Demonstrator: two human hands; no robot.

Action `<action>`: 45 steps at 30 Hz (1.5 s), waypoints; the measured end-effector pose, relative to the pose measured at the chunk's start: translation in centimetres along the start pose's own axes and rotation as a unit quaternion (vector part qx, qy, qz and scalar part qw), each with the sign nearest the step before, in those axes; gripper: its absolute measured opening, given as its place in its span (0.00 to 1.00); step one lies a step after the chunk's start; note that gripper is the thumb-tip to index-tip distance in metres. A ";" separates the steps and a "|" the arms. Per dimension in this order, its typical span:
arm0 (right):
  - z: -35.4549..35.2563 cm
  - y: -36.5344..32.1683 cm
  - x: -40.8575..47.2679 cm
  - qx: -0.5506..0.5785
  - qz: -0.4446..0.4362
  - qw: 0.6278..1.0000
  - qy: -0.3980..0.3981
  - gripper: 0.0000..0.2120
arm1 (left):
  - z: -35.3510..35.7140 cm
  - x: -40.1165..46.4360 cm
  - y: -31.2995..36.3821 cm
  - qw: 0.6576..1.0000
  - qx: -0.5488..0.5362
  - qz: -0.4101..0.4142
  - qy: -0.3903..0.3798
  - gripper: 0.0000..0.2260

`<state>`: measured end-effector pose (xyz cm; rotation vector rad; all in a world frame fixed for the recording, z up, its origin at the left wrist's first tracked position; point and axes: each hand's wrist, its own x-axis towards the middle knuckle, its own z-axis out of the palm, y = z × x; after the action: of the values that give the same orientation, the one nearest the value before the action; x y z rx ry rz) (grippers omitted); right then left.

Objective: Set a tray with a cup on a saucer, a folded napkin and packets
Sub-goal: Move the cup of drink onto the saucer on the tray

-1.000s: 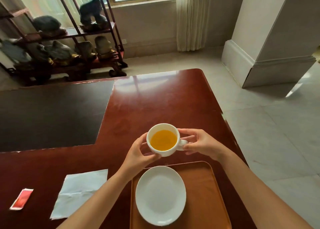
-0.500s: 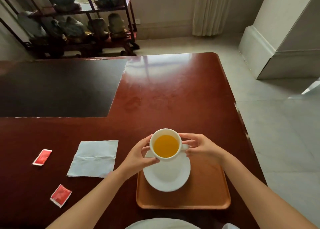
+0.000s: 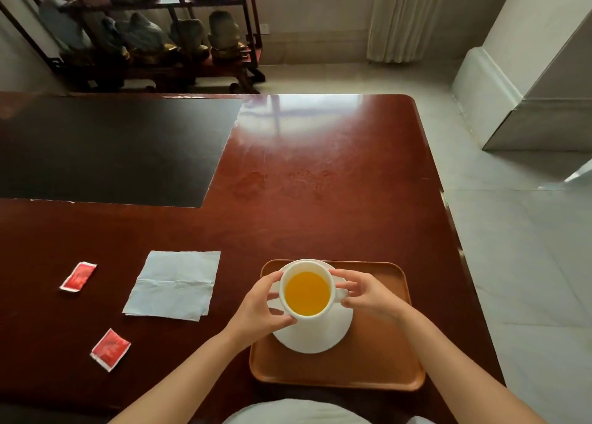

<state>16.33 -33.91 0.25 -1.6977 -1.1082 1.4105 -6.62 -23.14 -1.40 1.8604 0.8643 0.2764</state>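
Two hands are on one cup (image 3: 307,292), and they are yours. Your left hand (image 3: 259,308) curls around the cup's left side, with its fingers pressed to the white wall. Your right hand (image 3: 368,294) pinches the small handle on the cup's right side. The cup is white and full of yellow-orange drink. It sits over one white saucer (image 3: 315,332), but from up here you cannot tell if its bottom is touching the saucer or is just above it.

One saucer lies on one brown tray (image 3: 378,359), toward the tray's left and far part. The tray rests on the red-brown table (image 3: 320,174), close to your body.

One napkin (image 3: 174,284) lies flat on the table, left of the tray and apart from it. It is pale and has a crease across the middle. A second layer peeks out at its near right corner.

Two red packets (image 3: 78,276) lie on the table, left of the napkin. One is level with the napkin. The other packet (image 3: 110,349) is nearer to you, below the napkin's left corner. Neither touches the napkin.

One dark shelf (image 3: 160,39) with lumpy stones stands on the floor past the table.
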 end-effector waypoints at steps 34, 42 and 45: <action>4.5 1.7 -1.9 -0.177 -0.073 0.969 0.154 0.41 | 0.9 -1.7 -0.6 1.000 -0.011 0.002 0.012 0.35; 4.4 1.9 -2.2 -0.188 -0.069 0.968 0.153 0.39 | 1.3 -2.0 -0.4 1.000 -0.001 0.007 0.018 0.34; 4.4 1.9 -2.2 -0.188 -0.064 0.968 0.150 0.40 | 1.2 -2.0 -0.4 1.000 -0.001 0.005 0.015 0.34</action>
<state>12.28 -36.81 -1.35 -1.9803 -1.3397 0.8616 -7.53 -25.29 -1.90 1.8632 0.8763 0.3122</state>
